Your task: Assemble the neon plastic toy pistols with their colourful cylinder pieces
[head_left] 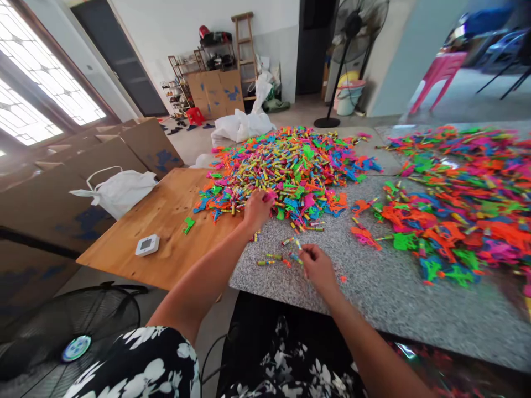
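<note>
Beyond the right hand [318, 269], which pinches a thin tube [297, 244], the left hand [257, 210] grasps a pink piece [270, 197] by the pile [277, 160].

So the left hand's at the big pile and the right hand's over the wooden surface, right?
Not quite: the head view shows the right hand over the grey speckled surface. The left hand is indeed at the big pile.

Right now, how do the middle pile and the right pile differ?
The middle pile is heaped, while the right pile spreads flatter. The middle pile has many yellowish sticks on top; the right pile shows more orange. The left hand is at the middle pile's edge; no hand is at the right pile. Both mix bright colours.
</note>
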Motion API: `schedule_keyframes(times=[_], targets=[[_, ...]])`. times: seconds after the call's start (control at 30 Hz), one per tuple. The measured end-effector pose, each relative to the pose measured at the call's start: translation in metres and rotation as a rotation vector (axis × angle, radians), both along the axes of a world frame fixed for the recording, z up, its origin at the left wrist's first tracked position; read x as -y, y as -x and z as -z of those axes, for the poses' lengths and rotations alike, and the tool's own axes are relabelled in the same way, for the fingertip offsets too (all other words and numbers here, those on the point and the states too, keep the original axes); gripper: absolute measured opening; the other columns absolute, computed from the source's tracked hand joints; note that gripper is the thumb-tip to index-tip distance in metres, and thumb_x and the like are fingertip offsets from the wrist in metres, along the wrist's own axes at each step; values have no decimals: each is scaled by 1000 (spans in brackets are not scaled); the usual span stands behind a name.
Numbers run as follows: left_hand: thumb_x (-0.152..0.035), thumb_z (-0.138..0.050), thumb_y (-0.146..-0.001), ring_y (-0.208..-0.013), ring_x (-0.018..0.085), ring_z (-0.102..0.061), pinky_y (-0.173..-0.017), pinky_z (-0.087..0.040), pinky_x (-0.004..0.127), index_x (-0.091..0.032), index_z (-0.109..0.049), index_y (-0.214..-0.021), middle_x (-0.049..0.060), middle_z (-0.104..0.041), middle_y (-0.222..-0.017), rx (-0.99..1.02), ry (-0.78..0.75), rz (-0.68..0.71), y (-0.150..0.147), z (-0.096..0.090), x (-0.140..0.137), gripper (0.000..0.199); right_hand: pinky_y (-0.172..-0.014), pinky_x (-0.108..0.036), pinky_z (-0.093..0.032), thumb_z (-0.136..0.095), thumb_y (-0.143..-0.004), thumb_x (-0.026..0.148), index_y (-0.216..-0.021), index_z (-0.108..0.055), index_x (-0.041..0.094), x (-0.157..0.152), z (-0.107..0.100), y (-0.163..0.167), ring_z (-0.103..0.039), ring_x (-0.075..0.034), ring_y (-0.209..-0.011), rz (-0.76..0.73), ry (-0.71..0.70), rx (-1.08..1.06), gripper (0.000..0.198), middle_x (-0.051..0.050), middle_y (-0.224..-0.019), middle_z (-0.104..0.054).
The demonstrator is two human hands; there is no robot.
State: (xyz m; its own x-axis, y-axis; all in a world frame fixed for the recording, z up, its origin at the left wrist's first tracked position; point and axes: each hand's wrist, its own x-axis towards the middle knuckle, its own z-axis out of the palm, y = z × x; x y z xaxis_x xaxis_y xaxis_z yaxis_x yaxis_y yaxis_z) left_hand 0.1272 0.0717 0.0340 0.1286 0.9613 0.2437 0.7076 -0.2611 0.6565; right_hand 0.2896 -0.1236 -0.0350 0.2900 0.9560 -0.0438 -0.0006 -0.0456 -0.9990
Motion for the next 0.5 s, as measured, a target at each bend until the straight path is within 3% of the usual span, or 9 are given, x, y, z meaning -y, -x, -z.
schedule_keyframes(times=[0.1,0.17,0.23,0.37,0.5], targets=[[-35,-71,-92,-68,15,-60,-70,-51,29,-18,-65,-84,-1,-60,-69,582,380,-74,5,2,21,20,-41,-28,-43,-75,-83,46,-86,-59,27,-13,-15,-5,-47,-14,-42,30,-16,-217,25,6,-55,-56],[-29,-73,-89,-62,12,-60,-66,-52,26,-17,-66,-84,-1,-65,-70,912,593,-57,3,6,40,15,-45,-28,-49,-77,-78,43,-88,-56,26,-20,-26,-1,-54,-14,-47,25,-34,-319,29,4,-65,-65],[-24,-76,-86,-67,11,-67,-68,-54,25,-15,-69,-88,2,-72,-80,1122,726,-33,-3,10,61,12,-48,-27,-51,-77,-74,40,-91,-54,26,-25,-34,6,-58,-13,-50,20,-44,-388,32,4,-72,-70],[-27,-85,-79,-80,14,-73,-69,-56,24,-18,-69,-92,3,-76,-89,1283,813,-53,-18,14,89,23,-45,-25,-48,-77,-74,40,-91,-55,26,-32,-39,18,-54,-12,-47,8,-84,-462,31,8,-64,-64],[-38,-90,-75,-76,14,-70,-67,-55,25,-19,-66,-89,1,-73,-84,1260,804,17,-28,14,102,33,-50,-26,-51,-78,-75,42,-94,-59,25,-37,-36,20,-59,-12,-51,10,-98,-493,32,5,-70,-70]])
